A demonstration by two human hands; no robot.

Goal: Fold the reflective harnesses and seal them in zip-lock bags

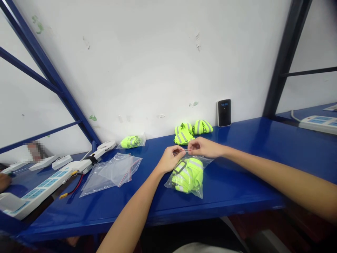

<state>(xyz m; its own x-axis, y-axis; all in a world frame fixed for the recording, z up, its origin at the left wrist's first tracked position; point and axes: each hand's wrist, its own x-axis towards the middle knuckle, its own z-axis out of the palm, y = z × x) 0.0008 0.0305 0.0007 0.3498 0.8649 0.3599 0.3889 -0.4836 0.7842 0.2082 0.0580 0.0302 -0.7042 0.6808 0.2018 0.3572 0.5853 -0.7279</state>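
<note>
Head view: both hands are at the mouth of a clear bag [199,194], which lies near the front edge of the table with a neon bundle [195,177] inside.
Left hand [172,159]: thumb and fingers pinch the bag's top edge, a firm little hold.
Right hand [202,147]: pinching the same edge, just beside the left.
Red seal line [186,150]: stretched between the two pinches; looks like the sealing stage. Best played with the left as anchor, the right pressing along the track, no fabric caught in it, air eased out first.
Blue table [244,172]: glossy; flat clear bags [113,170] overlap to the left, near a white fan [106,147], a power strip [47,183] and a red-and-black cable [79,182].
White wall [158,52]: scuffed, flaking; along its foot sit a bagged bundle [131,141], loose neon bundles [184,133] and a black-fronted device [224,113] with a lit display.
Metal frame [47,66]: blue bars slant up at left, and another person's hand [4,181] shows at the far-left edge.
</note>
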